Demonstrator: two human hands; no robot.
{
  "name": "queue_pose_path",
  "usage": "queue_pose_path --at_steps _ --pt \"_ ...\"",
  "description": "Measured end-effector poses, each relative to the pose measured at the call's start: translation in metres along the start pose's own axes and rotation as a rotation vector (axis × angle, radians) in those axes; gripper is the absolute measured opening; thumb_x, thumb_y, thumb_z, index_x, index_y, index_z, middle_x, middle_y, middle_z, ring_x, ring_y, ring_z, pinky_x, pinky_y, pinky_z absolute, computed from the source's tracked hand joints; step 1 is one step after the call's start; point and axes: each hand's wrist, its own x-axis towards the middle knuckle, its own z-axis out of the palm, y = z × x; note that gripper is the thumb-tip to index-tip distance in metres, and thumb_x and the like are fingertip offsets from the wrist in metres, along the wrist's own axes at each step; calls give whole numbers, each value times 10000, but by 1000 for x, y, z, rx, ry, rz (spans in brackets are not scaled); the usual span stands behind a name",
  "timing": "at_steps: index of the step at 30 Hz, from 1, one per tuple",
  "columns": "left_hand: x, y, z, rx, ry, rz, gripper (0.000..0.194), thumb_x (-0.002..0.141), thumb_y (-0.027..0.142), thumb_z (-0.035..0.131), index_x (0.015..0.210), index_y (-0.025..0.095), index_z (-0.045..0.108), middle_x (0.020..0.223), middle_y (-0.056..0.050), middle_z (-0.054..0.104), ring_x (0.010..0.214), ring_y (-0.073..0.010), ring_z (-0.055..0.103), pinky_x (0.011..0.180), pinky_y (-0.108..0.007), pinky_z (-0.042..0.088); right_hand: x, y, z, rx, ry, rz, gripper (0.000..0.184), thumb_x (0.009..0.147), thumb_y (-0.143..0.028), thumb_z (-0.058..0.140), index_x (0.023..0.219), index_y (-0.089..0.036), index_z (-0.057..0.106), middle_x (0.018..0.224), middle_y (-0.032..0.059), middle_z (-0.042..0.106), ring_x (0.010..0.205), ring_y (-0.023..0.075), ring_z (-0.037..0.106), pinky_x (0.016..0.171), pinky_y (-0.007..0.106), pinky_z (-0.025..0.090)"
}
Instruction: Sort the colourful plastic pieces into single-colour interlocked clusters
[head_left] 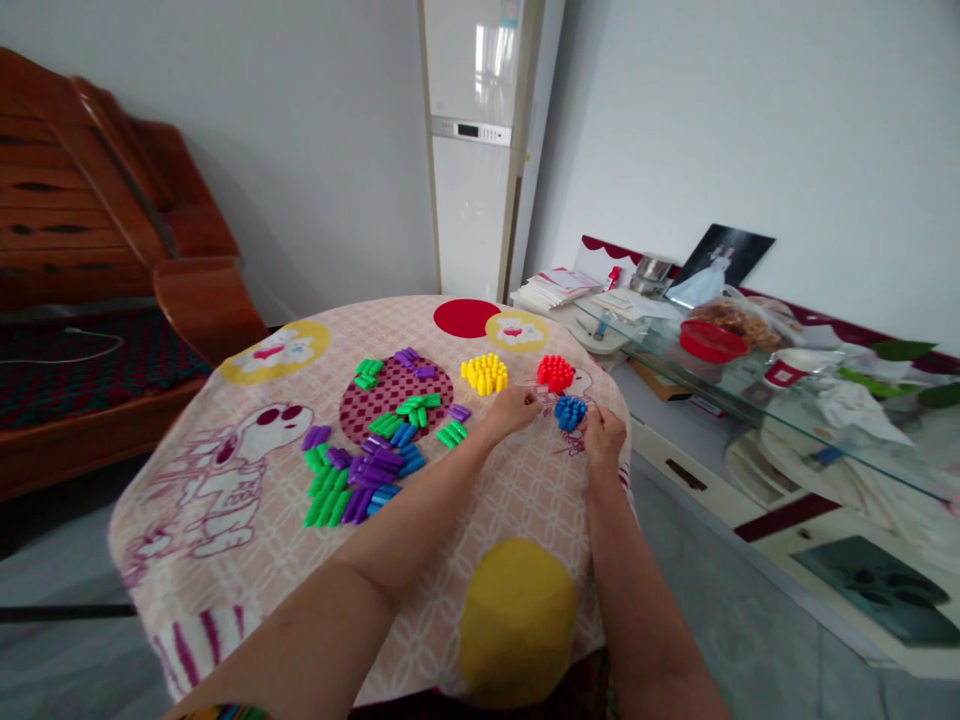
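From where I stand, I see lots of tiny plastic-looking pieces on the table, which has a patterned cloth on it. The blue bunch sits close to the table's right edge. The red bunch is just past it, a bit nearer the far edge. The yellow bunch is also toward the far edge, left of the red one. These three bunches look like they stand up. Toward the left edge, green pieces, purple pieces and more blue pieces lie down flat, many side by side.

The left hand is between the yellow and blue bunches, with its fingers bent in close. I can't tell if there's a piece in them. The right hand is right beside the blue bunch, on the side by the table's edge. Its fingers are curled in too, and I can't see if they pinch anything.

I think each piece is very light, hard and a bit slippery, and not easy to break. A soft pinch around the middle should be good. The standing ones look tippy, so one bump could knock down a few. The lying ones might roll.
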Motion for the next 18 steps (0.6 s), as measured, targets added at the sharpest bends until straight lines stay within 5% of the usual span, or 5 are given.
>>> queue_pose_path --at_steps 4,18 --pt "3 10 24 45 29 -15 337 896 350 517 888 135 776 872 -103 749 816 -192 672 687 -260 452 2 1 1 -2 -16 15 377 830 -456 378 584 -219 536 559 24 575 593 180 485 641 296 359" --pt "6 21 38 -96 48 -19 272 897 312 562 958 130 755 894 -77 754 836 -173 672 758 -255 470 3 5 3 0 -6 -22 404 835 -468 368 590 -210 560 576 39 585 607 187 482 626 299 339"
